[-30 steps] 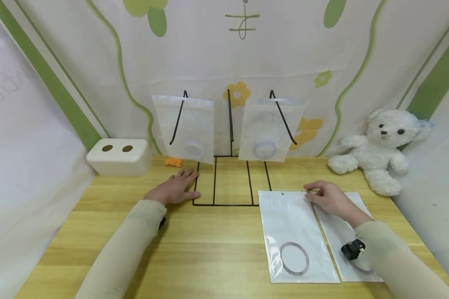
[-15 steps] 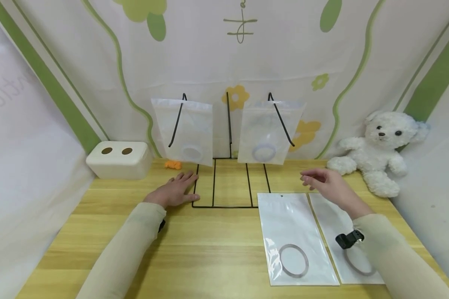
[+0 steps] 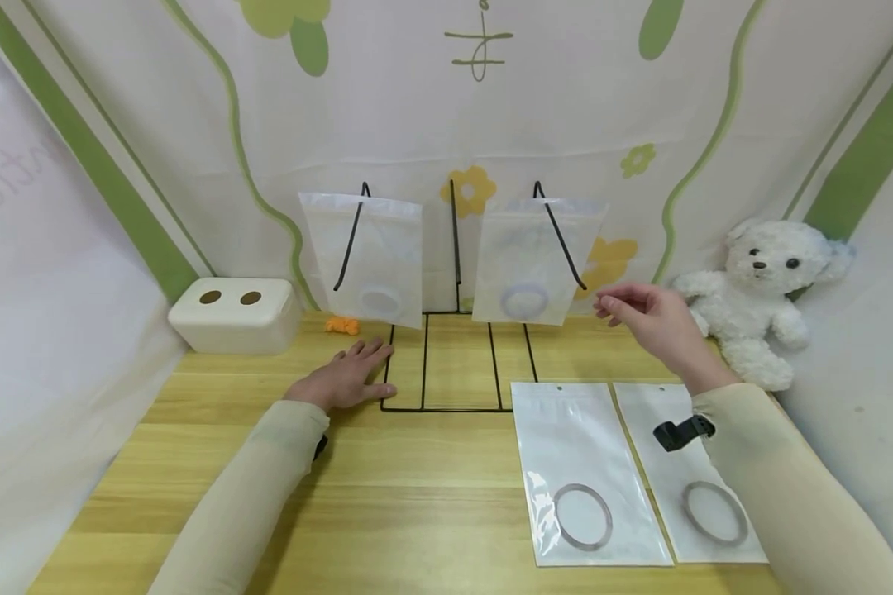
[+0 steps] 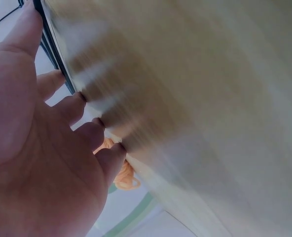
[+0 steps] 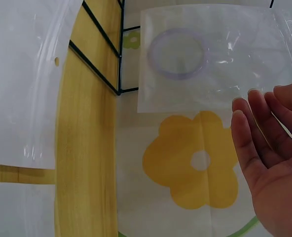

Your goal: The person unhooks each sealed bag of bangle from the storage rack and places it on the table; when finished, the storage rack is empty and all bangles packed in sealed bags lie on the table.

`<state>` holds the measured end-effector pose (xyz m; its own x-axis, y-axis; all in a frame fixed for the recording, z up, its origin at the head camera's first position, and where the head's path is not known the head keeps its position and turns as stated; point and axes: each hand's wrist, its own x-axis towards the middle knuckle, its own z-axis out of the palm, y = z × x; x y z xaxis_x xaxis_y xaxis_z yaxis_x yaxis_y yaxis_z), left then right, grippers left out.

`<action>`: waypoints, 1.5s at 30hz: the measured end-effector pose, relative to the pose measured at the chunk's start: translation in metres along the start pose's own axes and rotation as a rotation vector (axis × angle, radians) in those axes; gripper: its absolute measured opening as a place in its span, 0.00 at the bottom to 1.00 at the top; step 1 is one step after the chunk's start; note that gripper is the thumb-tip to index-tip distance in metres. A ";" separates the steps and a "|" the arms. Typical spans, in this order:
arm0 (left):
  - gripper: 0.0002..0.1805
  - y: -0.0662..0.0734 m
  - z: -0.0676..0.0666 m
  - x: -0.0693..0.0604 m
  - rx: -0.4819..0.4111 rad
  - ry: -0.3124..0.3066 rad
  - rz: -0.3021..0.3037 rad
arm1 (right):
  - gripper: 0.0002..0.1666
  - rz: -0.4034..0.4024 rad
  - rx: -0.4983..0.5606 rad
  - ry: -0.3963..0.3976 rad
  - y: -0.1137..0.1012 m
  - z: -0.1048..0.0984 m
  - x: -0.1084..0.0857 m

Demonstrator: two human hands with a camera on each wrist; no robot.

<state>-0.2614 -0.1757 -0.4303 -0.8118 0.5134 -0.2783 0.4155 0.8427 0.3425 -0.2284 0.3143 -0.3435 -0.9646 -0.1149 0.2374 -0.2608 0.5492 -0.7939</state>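
My left hand (image 3: 342,376) lies palm down with spread fingers on the table, touching the left side of a black wire display rack (image 3: 446,410). Two clear zip bags hang from its arms: a left bag (image 3: 387,256) and a right bag (image 3: 517,256), each with a pale ring inside. Just right of that second bag, my right hand (image 3: 651,322) hovers with loosely bent fingers and holds nothing. In the right wrist view its fingertips appear close to the hanging bag (image 5: 225,81). Below it, two flat white zip bags, one nearer (image 3: 584,438) and one further right (image 3: 662,446), each show a ring.
A white box with two holes (image 3: 231,318) stands at the back left, beside a small orange figure (image 3: 342,326). At the back right sits a white teddy bear (image 3: 752,318), close to my right wrist. Printed cloth (image 3: 446,124) forms the walls behind the wooden table (image 3: 417,496).
My right hand has let go of the top edge of the flat bags and risen up and away toward the right hanging bag. My left hand has stayed in place.
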 end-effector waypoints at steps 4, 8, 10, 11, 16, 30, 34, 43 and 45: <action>0.47 0.000 -0.001 0.000 0.005 0.001 -0.003 | 0.19 0.001 0.044 0.015 -0.013 0.001 0.007; 0.47 0.000 -0.001 0.002 0.004 0.001 -0.004 | 0.18 -0.030 0.075 0.069 -0.022 0.002 0.014; 0.46 0.000 -0.001 0.002 0.000 0.002 -0.004 | 0.18 -0.058 0.101 0.099 -0.025 0.002 0.018; 0.46 0.000 -0.001 0.002 -0.004 0.002 -0.004 | 0.17 -0.068 0.116 0.112 -0.027 0.003 0.020; 0.46 0.000 0.000 0.001 -0.017 -0.002 -0.006 | 0.13 -0.091 0.158 0.162 -0.032 0.004 0.027; 0.54 -0.026 0.015 0.016 -0.062 0.012 0.021 | 0.21 -0.052 0.048 0.208 -0.045 -0.017 0.045; 0.54 -0.023 0.012 0.012 -0.059 0.006 0.020 | 0.22 -0.031 0.035 0.225 -0.042 -0.015 0.052; 0.46 0.001 -0.001 0.000 -0.030 -0.005 -0.008 | 0.20 -0.025 0.129 0.252 -0.046 -0.016 0.067; 0.46 0.002 -0.001 0.000 -0.030 -0.007 -0.007 | 0.21 -0.016 0.139 0.236 -0.047 -0.018 0.068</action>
<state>-0.2609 -0.1738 -0.4289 -0.8120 0.5083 -0.2867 0.3968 0.8411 0.3675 -0.2815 0.2955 -0.2803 -0.9288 0.0821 0.3615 -0.2946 0.4285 -0.8542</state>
